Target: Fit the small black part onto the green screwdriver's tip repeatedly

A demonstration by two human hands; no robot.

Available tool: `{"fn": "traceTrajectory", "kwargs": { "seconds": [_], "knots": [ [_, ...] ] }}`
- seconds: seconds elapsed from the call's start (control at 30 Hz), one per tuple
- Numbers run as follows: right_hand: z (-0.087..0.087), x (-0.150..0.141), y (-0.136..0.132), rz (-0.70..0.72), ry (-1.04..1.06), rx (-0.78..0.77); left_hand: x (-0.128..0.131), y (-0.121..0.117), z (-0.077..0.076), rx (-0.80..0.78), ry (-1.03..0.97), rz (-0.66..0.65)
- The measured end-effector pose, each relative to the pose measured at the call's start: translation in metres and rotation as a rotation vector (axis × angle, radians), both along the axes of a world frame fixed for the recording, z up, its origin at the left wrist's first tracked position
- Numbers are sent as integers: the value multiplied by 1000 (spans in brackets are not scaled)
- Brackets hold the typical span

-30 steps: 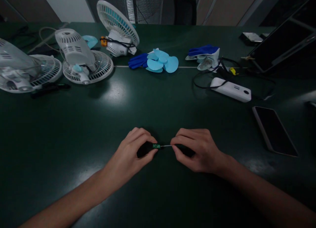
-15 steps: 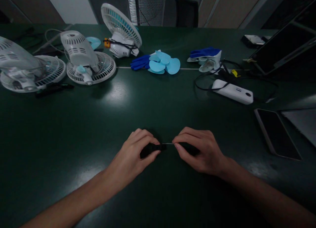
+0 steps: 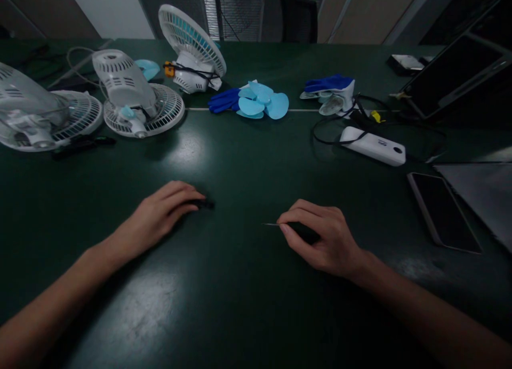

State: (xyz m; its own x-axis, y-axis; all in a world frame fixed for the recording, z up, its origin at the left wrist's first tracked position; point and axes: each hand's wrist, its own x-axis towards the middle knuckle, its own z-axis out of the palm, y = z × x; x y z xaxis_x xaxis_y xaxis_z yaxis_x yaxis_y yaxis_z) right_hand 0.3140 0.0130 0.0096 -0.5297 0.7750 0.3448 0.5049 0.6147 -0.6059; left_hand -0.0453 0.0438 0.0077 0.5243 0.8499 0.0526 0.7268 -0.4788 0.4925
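My left hand lies low on the dark green table, fingers curled over a small black part whose tip pokes out past the fingertips. My right hand rests to the right of centre, closed on a small screwdriver with a dark handle. Its thin metal shaft points left, toward the other hand, with a gap of bare table between shaft tip and black part.
Three white desk fans lie at the back left. Light blue fan blades and blue gloves sit at the back centre. A white power bank with a cable, a phone and a laptop are on the right.
My left hand has slid left and away from the right hand, carrying the small black part off the screwdriver tip. The right hand has stayed nearly in place.
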Motion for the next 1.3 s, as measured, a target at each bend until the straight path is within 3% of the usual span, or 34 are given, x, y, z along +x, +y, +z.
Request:
{"fn": "traceTrajectory", "kwargs": {
  "seconds": [0.1, 0.2, 0.47, 0.6, 0.8, 0.9, 1.0, 1.13, 1.3],
  "knots": [
    [0, 0, 0, 5, 6, -9, -48, 18, 2, 88, 64, 278],
    [0, 0, 0, 9, 4, -6, -77, 25, 4, 166, 130, 422],
    [0, 1, 0, 17, 2, -27, -98, 19, 4, 119, 90, 482],
    [0, 1, 1, 21, 11, -29, -109, 14, 5, 197, 232, 558],
    [-1, 0, 1, 19, -11, -30, -101, 10, 8, 293, 359, 535],
    [0, 0, 1, 17, -13, -24, -96, 10, 8, 319, 372, 677],
    [0, 1, 1, 19, -17, -27, -91, 9, 7, 364, 152, 826],
    [0, 1, 1, 26, -19, -40, -76, 8, 9, 305, -207, 882],
    [-1, 1, 1, 11, -27, -26, -61, 6, 10, 215, -245, 934]
  ]
}}
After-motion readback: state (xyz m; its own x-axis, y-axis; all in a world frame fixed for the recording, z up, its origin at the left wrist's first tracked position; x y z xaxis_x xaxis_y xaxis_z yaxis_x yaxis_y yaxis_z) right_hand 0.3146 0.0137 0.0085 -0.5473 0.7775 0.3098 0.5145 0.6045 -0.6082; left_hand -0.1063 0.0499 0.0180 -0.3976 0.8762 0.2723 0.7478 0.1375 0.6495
